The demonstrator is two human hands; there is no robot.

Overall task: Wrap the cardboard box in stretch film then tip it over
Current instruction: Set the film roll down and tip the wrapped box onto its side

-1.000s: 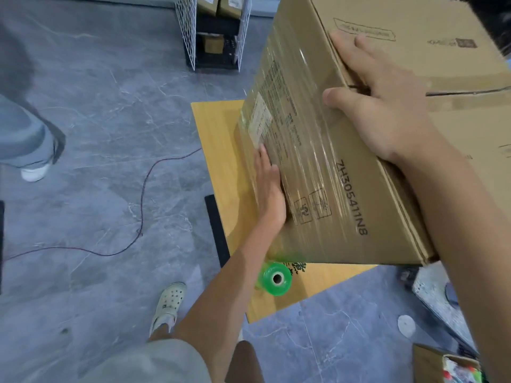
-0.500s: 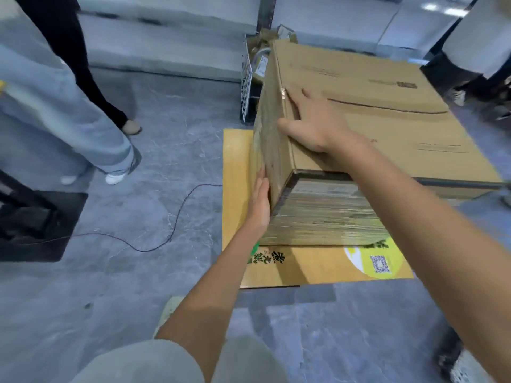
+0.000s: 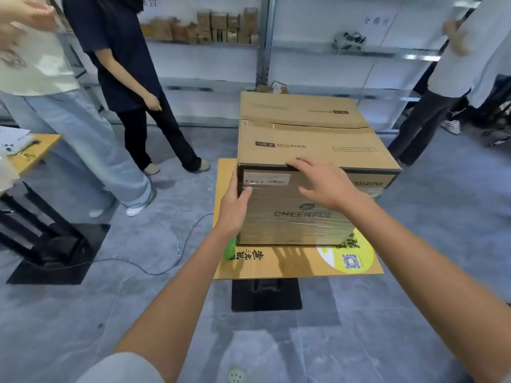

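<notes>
1. One cardboard box, a large brown corrugated cuboid, stands upright on the surface at the centre of the frame. Its two top flaps meet in a slightly gaping seam. Black print reads "AIR CUSHION" on top and "CHEERFUL" on the near face.
2. Stretch film, clear and glossy with fine horizontal wrinkles, bands the box's near face from the bottom edge up towards the top.
3. The left grip lies against the box's near left vertical corner. Its fingers run straight along the left side and its thumb lies flat on the filmed near face. It is released, pressing rather than clasping.
4. The right grip is spread, with loosely bent fingers, at the box's near top edge. It grasps nothing, and I cannot tell whether the fingertips touch the cardboard.
5. One bright green film roll lies on the surface at the box's lower left corner, mostly hidden behind the left forearm.
6. The surface is a flat tan rectangular board with black characters and one round yellow-green sticker that carries a QR code. It sits on one black pedestal with a square foot.
7. The floor is smooth, grey and marbled. One thin dark cable curves across it, left of the surface.
8. Two bystanders stand at the upper left and at least one at the upper right. Metal shelving behind them holds small brown cartons.
</notes>
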